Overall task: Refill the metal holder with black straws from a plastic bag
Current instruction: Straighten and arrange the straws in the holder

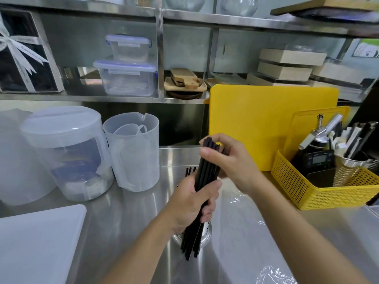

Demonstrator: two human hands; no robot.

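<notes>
Nearest the camera, a clear crinkled plastic bag [242,199] lies flat on the brushed stainless-steel counter [127,220], spreading below and to the right of the grip. Just under the grip, partly hidden by the left wrist, stands the round shiny metal holder [206,235]; lower ends of the bundle pass in front of its rim, and whether they rest inside it cannot be told. The left hand [193,203] is wrapped tight around the lower-middle of the bundle of thin black plastic straws [206,177], thumb across the front, fingers curled behind. The bundle tilts, top leaning away and slightly right. The right hand [227,158] closes over the upper ends, fingertips pinching and capping the straw tops. A few more black straw tips [188,171] show just behind the left hand. Left of the grip, near the frame edge, lies a flat white plastic board [39,238]. Further left and beyond stand a translucent plastic measuring jug [133,152] and a lidded clear plastic jar [67,152]. Right of the grip sits a yellow perforated plastic basket [320,191] holding a black digital scale [316,160] and utensils. Behind the grip a yellow plastic cutting board [266,119] leans upright. Farthest back, steel shelves [102,98] carry clear lidded containers [127,78] and wooden boards [184,80].
</notes>
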